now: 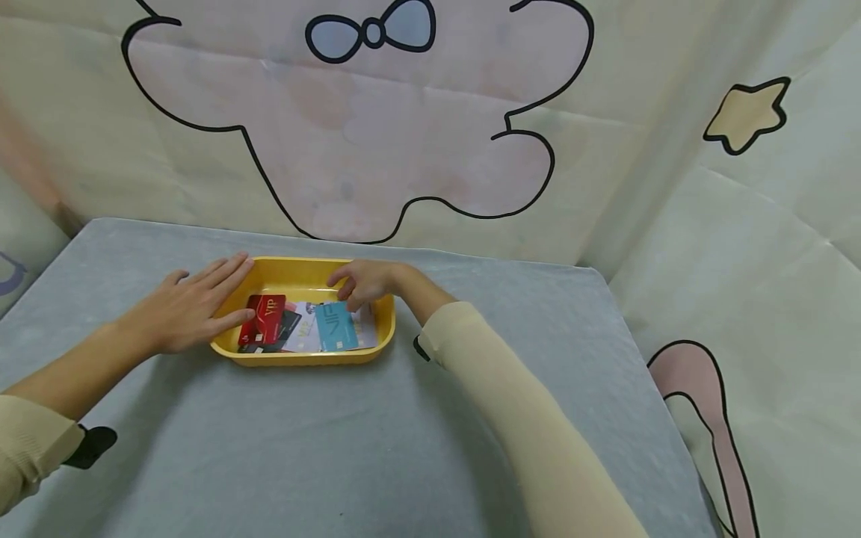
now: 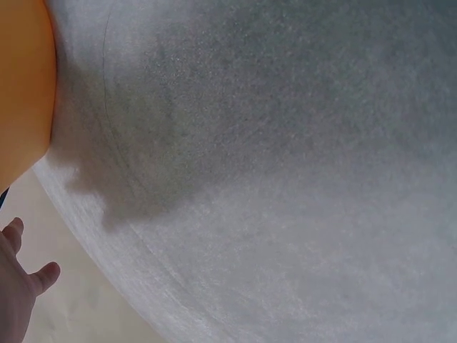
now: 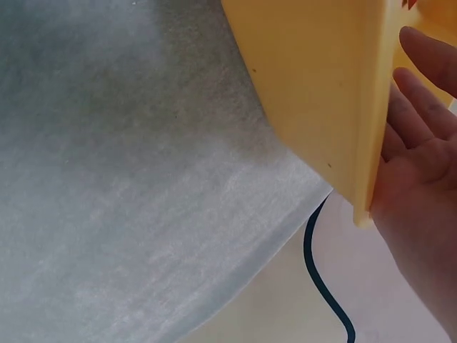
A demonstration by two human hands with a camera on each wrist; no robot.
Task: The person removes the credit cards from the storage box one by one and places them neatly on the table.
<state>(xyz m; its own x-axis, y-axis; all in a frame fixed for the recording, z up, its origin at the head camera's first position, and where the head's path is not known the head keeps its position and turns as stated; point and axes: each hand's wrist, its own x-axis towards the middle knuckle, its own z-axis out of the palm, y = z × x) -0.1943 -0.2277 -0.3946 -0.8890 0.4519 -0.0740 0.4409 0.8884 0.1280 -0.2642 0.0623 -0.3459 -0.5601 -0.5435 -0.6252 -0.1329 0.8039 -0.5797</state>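
Note:
A yellow plastic tray [image 1: 303, 360] sits toward the back of the table with several cards lying inside. Among them are a red VIP card [image 1: 270, 317] at the left, a dark card [image 1: 288, 329], a white card [image 1: 303, 329] and a blue card [image 1: 336, 327] at the right. My left hand [image 1: 202, 299] reaches over the tray's left rim, fingers straight and thumb beside the red card. Over the right rim bends my right hand [image 1: 368, 282], its loosely bent fingers above the blue card; nothing shows in them. In the right wrist view its palm is beside the tray wall [image 3: 321, 86].
A grey-blue cloth [image 1: 323, 448] covers the table. Behind it hangs a pale curtain [image 1: 639, 149] with cartoon drawings, close to the table's back edge [image 1: 430, 250]. Dark bands show at both sleeves.

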